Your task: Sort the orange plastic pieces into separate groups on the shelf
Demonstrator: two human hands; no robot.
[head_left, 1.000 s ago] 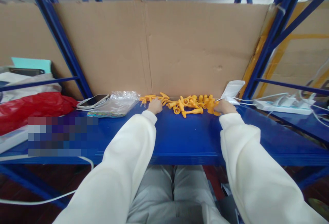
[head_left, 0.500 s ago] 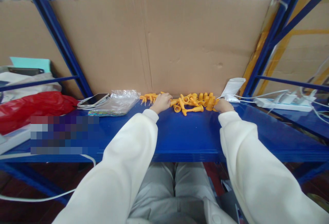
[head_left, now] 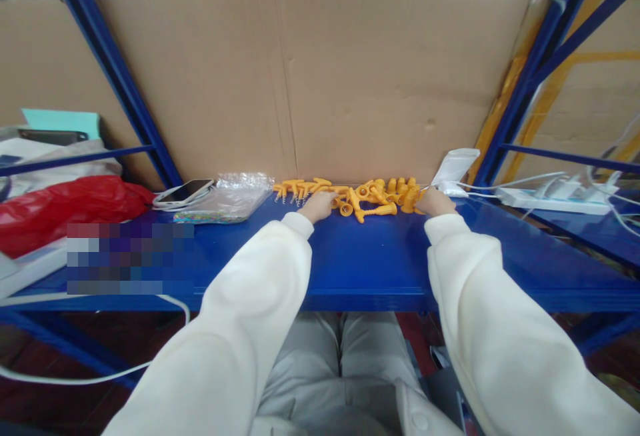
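Along the back of the blue shelf lies a heap of yellow plastic corkscrew parts (head_left: 370, 199), T-shaped pieces mixed with hollow, cup-ended sleeves. To its left sits a row of yellow T-handled corkscrews (head_left: 300, 187) with bare metal spirals. My left hand (head_left: 319, 207) is at the heap's left end, its fingers drawn together against the yellow parts; what they grip is hidden. My right hand (head_left: 436, 202) is at the right end, beside an upright yellow sleeve (head_left: 410, 197). Its fingers are closed, and whatever is in them cannot be made out.
Clear plastic bags (head_left: 233, 199) and a phone (head_left: 187, 191) with a white cable lie left. A red bag (head_left: 75, 206) is farther left. A white packet (head_left: 455, 168) and a power strip (head_left: 555, 197) stand right. A cardboard panel (head_left: 350, 89) closes the back.
My left hand has moved slightly right and nearer, off the T-handled corkscrews, uncovering more of them. My right hand has stayed almost in place at the heap's right end.
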